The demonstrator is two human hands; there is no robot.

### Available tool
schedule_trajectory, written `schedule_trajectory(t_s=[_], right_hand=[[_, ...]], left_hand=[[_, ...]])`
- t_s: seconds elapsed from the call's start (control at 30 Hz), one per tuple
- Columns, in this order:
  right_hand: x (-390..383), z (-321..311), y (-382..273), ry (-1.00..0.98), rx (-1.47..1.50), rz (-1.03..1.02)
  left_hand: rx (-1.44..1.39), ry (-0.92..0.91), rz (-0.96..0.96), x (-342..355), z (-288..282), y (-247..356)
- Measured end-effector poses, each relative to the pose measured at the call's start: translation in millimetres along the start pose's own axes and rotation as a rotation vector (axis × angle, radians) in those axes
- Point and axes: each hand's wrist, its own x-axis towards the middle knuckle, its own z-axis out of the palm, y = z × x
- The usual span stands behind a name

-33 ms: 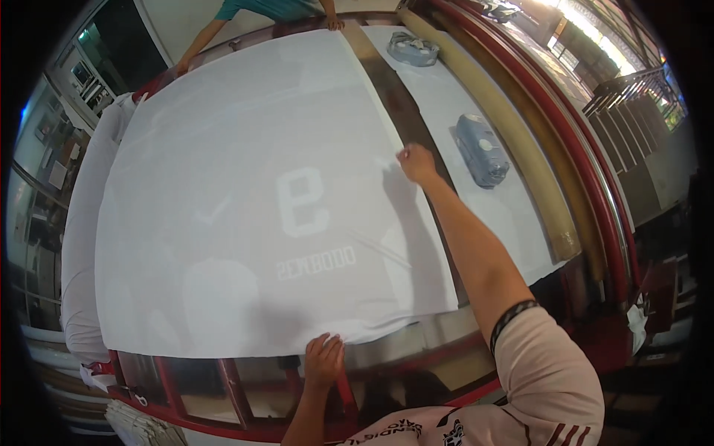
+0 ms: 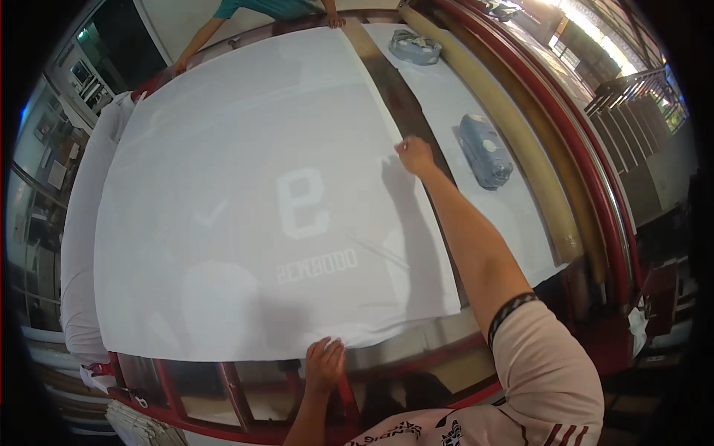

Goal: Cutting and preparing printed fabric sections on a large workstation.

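Note:
A large sheet of thin white cloth lies spread over a red-framed table. A pale numeral and mirrored lettering show faintly through it, right of its middle. My right hand is closed in a pinch at the cloth's right edge, arm stretched forward. At the near edge, my left hand has its bent fingertips over the cloth's border; its thumb is hard to make out. The cloth is slightly rumpled just right of that hand. Across the table, another person's two hands touch the far edge at its corners.
Two grey-blue wrapped bundles rest on a white strip to the right. Beyond them runs a long tan roll, then a red rail. A thick white fabric roll lines the left side. Red frame bars cross the near side.
The cloth's near right corner has shifted slightly towards me, and its near edge lies a little straighter. My right hand has moved very slightly away from me along the edge.

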Motion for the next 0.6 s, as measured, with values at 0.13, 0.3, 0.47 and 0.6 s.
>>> schedule_trajectory(t_s=[0.13, 0.3, 0.47, 0.6], right_hand=[[108.9, 58.5, 7.4, -0.036, -0.144, 0.044], [164.2, 92.7, -1.4, -0.089, -0.306, 0.115], [172.4, 107.8, -13.0, -0.164, -0.329, 0.215], [185.1, 110.2, -2.0, -0.153, -0.351, 0.237]], left_hand=[[-0.035, -0.054, -0.052, 4.3, -1.6, -2.4], [-0.014, -0.123, -0.092, 6.2, -2.6, -8.8], [-0.046, -0.183, -0.128, 5.7, -4.0, -10.8], [0.018, -0.180, -0.114, 1.9, 0.0, -10.6]])
